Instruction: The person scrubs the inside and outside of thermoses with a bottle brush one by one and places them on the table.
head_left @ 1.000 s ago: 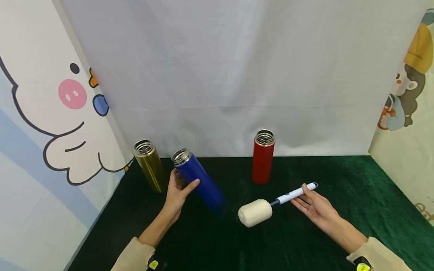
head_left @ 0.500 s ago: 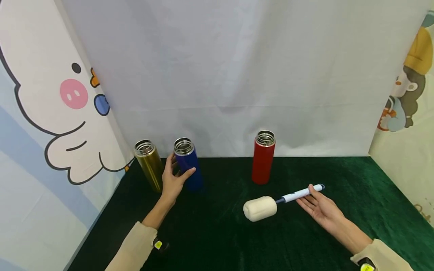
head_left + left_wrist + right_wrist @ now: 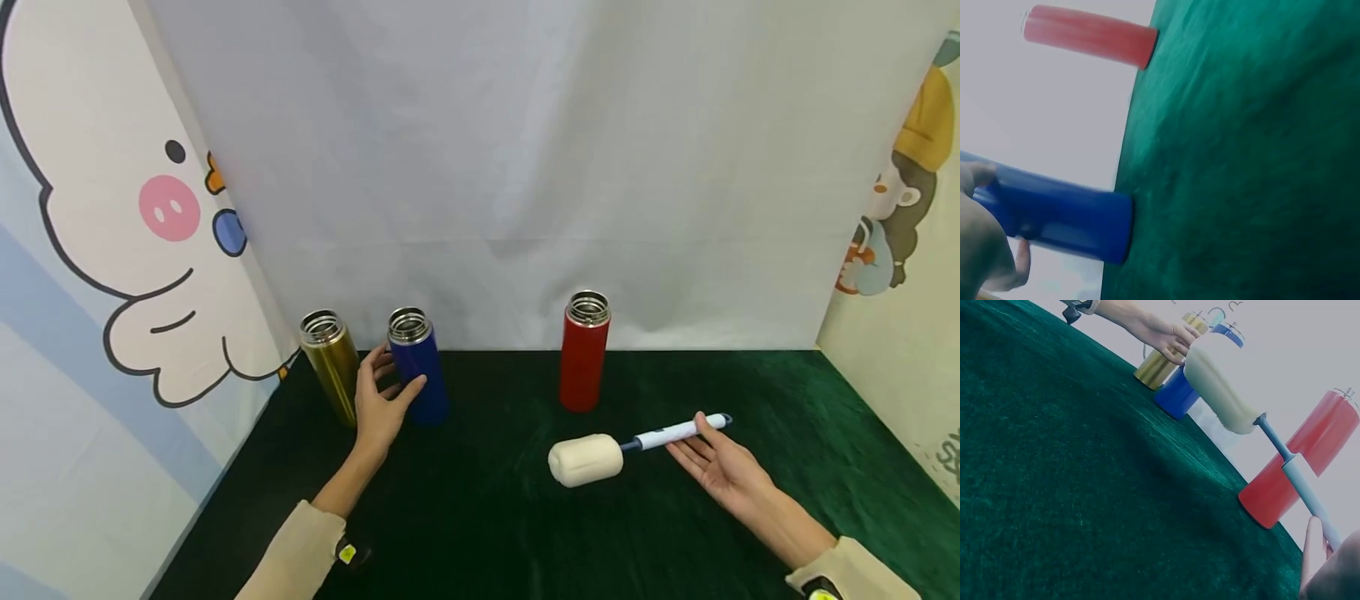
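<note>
A pale sheet fills the upper middle, a cartoon panel the left edge; green cloth spreads below.

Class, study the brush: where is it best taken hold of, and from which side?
Hold the brush by its slim white handle, probably from the person's right, thumb above and fingers beneath, as the right hand does. The handle points right, while the thick cream head points left and looks too bulky for a neat pinch. The thin blue stem offers less to hold.
</note>
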The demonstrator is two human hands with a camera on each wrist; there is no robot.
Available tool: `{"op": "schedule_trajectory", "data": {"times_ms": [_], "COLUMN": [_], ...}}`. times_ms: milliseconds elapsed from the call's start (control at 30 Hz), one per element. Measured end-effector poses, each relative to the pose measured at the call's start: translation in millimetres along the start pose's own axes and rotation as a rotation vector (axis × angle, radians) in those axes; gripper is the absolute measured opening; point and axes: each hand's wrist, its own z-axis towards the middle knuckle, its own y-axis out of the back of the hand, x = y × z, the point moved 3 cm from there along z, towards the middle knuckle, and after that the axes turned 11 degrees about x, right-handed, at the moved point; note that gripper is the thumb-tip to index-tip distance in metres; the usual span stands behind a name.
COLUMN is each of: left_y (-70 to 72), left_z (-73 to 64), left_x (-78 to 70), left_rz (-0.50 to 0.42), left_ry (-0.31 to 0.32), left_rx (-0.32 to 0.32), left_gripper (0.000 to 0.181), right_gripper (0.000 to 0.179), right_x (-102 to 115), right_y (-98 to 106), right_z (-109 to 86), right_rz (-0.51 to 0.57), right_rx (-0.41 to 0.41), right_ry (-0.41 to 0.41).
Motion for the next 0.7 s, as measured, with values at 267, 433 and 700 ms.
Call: {"op": "schedule_trajectory", "data": {"times_ms": [267,433,700], "left_y": [-18.0,-48.9,-101.0], "left_z": [-29.5,-29.1,-14.0], "left_x": [-11.8,-16.5,-23.8], "left_rz": [-0.05,-0.078,-0.034], "left_ry": [-0.017,-0.01,-0.1], "left_rx": [0.04,0.24,0.514], "left_gripper": [0.043,0.037,0.044], "right_gripper": [0.029,0.028,0.028], "right_x": [9.1,13.8,17.2], "right_y": [9.6,15.0,21.0], "right_z": [-6.6,-10.4,-15.7], "right_rz": [0.048,0.079,0.111], "right_rx": [-0.024,-0.01,-0.022], "right_ry": [-0.005,-0.001,-0.003]}}
